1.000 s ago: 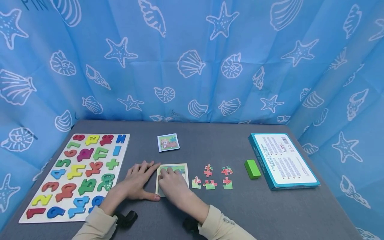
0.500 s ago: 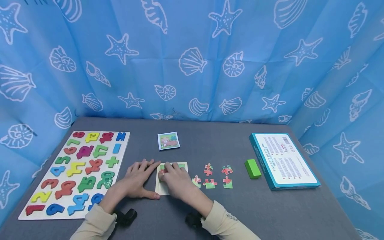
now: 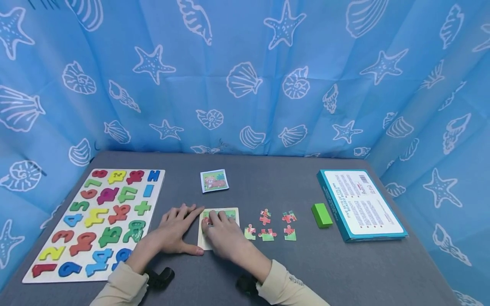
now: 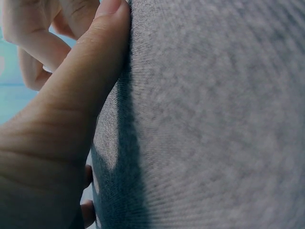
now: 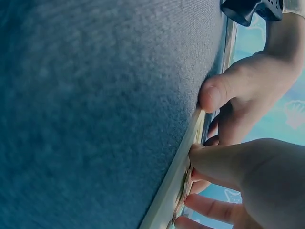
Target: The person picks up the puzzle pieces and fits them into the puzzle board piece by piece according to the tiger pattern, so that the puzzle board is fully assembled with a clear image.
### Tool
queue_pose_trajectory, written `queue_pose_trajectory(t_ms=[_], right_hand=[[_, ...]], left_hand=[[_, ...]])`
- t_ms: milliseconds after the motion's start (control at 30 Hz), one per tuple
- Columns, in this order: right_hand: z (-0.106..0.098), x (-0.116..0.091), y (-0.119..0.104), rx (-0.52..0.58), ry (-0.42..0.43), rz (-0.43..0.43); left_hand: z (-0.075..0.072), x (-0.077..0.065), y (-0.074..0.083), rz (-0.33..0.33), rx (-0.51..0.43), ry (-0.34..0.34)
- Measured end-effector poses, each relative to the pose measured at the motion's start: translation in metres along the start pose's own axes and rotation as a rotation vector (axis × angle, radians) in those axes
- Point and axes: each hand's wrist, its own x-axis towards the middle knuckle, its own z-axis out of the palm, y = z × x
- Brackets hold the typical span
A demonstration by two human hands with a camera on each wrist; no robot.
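Note:
A small wooden puzzle tray [image 3: 203,243] lies flat in front of me, with a green picture strip along its far side. My left hand [image 3: 178,229] rests on the table at its left, fingers spread, thumb and forefinger at the tray's edge. In the left wrist view the thumb [image 4: 90,62] lies along the grey cloth. My right hand [image 3: 226,236] is over the tray, its bent fingers holding a reddish jigsaw piece [image 3: 206,222] against the tray's left part. Most of that piece is hidden. Several loose jigsaw pieces [image 3: 267,235] lie right of the tray.
A picture card [image 3: 214,181] lies beyond the tray. At the left is a white number board [image 3: 160,187] with coloured numerals. A green block [image 3: 322,215] and a teal-edged box [image 3: 363,204] are at the right. A blue curtain [image 3: 245,114] hangs behind the table.
My right hand first covered the tray's upper middle; it shifted slightly right and the reddish piece came into view at its fingertips. My left hand stays put.

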Motion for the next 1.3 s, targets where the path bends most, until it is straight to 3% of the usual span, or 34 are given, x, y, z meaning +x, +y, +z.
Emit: queue_pose_trajectory(t_ms=[233, 433, 700, 967, 1300], right_hand=[[-0.001, 0.001, 0.0, -0.042, 0.012, -0.037], [-0.002, 0.003, 0.007, 0.054, -0.021, -0.023], [-0.006, 0.002, 0.018, 0.1, 0.002, -0.037], [-0.016, -0.005, 0.038, 0.193, 0.017, -0.04], [-0.011, -0.017, 0.056, 0.258, 0.006, -0.034]], left_hand=[[0.001, 0.0, -0.001, 0.011, 0.005, 0.02], [0.004, -0.001, -0.003, 0.03, -0.021, 0.03], [0.001, -0.003, 0.001, 0.035, -0.014, 0.025], [0.005, -0.001, -0.003, 0.044, -0.003, 0.039], [0.002, 0.0, -0.003, 0.036, 0.008, 0.024]])
